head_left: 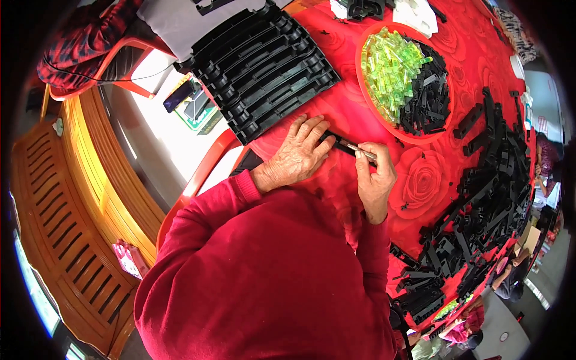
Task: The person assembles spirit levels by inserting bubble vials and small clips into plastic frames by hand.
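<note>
My left hand (298, 153) rests on the red table with its fingers bent over one end of a narrow black plastic strip (342, 144), holding it down. My right hand (376, 183) pinches a slim silver metal tool (363, 153) between thumb and fingers. The tool's tip lies at the strip; its exact kind is too small to tell. Beyond my left hand is a black ribbed plastic tray (264, 63) with several long slots. Past my right hand stands an oval red basin (405, 84) holding clear yellow-green vial-like pieces (390, 72) and small black plastic parts (429, 90).
A large heap of black plastic strips (480, 204) covers the right side of the rose-patterned red tablecloth (420, 180). A slatted wooden bench (72, 240) and a red chair (210, 162) stand left. A person in a plaid sleeve (81, 51) sits at far left; others are at right.
</note>
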`<state>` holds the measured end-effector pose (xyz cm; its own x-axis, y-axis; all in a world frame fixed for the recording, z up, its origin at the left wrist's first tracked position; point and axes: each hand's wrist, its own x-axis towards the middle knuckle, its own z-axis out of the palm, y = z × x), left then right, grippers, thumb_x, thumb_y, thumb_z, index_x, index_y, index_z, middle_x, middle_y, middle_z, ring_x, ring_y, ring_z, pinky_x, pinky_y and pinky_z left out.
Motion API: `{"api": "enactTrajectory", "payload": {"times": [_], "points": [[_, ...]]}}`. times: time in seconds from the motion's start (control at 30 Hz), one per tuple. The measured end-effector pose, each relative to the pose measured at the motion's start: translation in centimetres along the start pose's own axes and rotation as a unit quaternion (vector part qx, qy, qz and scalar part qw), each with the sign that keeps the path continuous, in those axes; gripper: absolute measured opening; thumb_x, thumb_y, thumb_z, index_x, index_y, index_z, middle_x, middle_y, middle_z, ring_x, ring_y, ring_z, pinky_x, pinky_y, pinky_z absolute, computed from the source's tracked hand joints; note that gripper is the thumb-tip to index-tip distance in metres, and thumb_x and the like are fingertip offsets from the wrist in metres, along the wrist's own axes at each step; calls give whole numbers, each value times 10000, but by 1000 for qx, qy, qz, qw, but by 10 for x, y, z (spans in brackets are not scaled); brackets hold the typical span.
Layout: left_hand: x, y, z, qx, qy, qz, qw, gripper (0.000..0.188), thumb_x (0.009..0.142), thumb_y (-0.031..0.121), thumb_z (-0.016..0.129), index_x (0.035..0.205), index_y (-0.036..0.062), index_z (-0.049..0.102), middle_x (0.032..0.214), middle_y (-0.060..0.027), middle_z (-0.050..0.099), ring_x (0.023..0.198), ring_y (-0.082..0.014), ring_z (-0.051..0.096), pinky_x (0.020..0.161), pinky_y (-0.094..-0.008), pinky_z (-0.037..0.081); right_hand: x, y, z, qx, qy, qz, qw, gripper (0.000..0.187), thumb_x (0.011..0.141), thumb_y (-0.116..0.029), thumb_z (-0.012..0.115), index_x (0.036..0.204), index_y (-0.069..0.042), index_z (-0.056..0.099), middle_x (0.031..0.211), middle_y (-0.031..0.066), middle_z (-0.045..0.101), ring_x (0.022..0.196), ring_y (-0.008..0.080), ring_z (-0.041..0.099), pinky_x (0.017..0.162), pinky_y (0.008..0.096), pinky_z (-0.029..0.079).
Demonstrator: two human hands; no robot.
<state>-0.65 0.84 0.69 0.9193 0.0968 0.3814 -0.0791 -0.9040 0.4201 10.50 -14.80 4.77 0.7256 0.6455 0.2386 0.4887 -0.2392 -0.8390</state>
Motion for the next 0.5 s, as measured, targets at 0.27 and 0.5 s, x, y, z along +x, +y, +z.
{"api": "enactTrajectory", "payload": {"times": [0.27,0.5], "points": [[-1,-1,0,2,20,4,1000,386,741,165,673,1092,29,587,1233,-197,495,1213,-350,454,1038,-533,345,0,3,6,-100,-6,-77,992,151,850,28,604,972,2,519,907,159,589,775,305,606,669,371,500],[-3,-3,3,-3,34,7,999,356,747,158,658,1070,17,603,1225,-204,501,1212,-348,456,1032,-538,348,-1,7,9,-135,4,-97,986,129,863,13,611,952,-5,518,898,141,601,762,265,616,664,344,505]]}}
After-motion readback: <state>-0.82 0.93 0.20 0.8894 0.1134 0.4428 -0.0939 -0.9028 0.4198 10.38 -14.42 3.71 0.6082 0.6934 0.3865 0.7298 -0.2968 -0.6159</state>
